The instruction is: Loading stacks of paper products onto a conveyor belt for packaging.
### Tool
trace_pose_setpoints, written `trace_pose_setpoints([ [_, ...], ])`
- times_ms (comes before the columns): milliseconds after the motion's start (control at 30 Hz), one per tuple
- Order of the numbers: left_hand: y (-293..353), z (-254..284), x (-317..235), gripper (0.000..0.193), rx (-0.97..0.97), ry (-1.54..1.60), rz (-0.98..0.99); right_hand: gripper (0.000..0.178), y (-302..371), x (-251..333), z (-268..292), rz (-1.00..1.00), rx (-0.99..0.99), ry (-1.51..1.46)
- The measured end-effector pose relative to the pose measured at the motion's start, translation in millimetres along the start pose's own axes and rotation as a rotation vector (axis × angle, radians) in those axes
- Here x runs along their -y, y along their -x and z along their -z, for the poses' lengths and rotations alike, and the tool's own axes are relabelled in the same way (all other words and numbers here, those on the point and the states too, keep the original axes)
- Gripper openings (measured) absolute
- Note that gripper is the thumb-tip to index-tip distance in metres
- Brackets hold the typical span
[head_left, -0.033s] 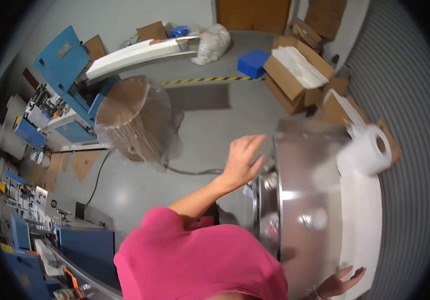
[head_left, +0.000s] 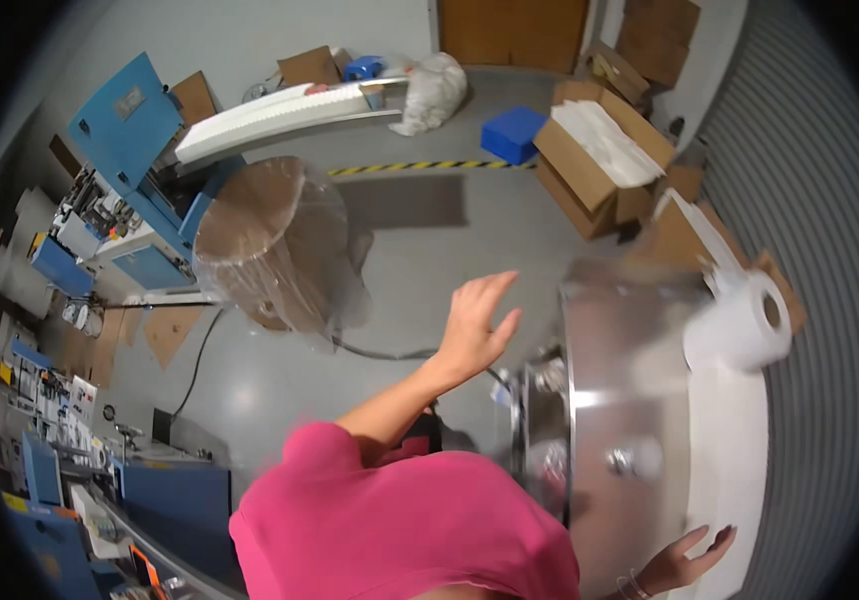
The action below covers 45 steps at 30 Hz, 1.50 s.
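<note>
My left hand (head_left: 475, 325) is raised over the floor, just left of the metal table (head_left: 615, 350). Its fingers are stretched out, the thumb stands apart, and nothing is in it. Low on the right, my right hand (head_left: 688, 565) is open with spread fingers, over or beside the near end of a long white strip (head_left: 728, 450). I cannot tell whether it touches the strip. A white roll (head_left: 740, 325) lies at the far right of the tabletop. Between the hands, a small shiny round thing (head_left: 635, 458) sits on the metal.
A large round brown container (head_left: 280, 240) wrapped in clear plastic stands at the left. Behind the table are an open cardboard box (head_left: 600, 160) and a blue box (head_left: 515, 133). A dark cable (head_left: 380, 352) crosses the floor. Blue machinery (head_left: 128, 120) lines the left; a ribbed wall (head_left: 825, 330) rises at right.
The view has shifted slightly, so the table and roll appear a little farther right and lower. My left hand sits slightly farther from the table. Both hands stay open.
</note>
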State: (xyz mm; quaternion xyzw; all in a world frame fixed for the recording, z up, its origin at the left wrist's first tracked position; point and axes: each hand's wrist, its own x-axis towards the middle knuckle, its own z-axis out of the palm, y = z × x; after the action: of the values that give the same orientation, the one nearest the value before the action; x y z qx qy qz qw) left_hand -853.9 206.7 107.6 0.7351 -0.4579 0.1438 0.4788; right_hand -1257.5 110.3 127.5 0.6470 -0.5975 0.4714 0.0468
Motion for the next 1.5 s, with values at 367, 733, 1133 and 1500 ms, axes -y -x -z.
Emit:
trace_pose_setpoints([
  [367,-104.7,32.8,242.4,0.042,-0.147,1.123,1.088,0.046,-81.1,322.2,-274.0,0.336,0.816,-0.564],
  [733,-349.0,11.2,500.2,0.068,-0.566,0.609,0.924,0.07,31.5,740.5,-676.3,1.044,1.444,-1.044],
  [1133,-434.5,-18.4,591.8,0.046,-1.468,0.767,1.04,0.097,116.1,906.3,-806.6,1.63,1.718,-1.001],
  [1500,-477.7,-44.7,636.0,0.039,-2.209,0.17,0.767,0.085,120.3,1023.3,-891.8,2.581,1.952,-1.438],
])
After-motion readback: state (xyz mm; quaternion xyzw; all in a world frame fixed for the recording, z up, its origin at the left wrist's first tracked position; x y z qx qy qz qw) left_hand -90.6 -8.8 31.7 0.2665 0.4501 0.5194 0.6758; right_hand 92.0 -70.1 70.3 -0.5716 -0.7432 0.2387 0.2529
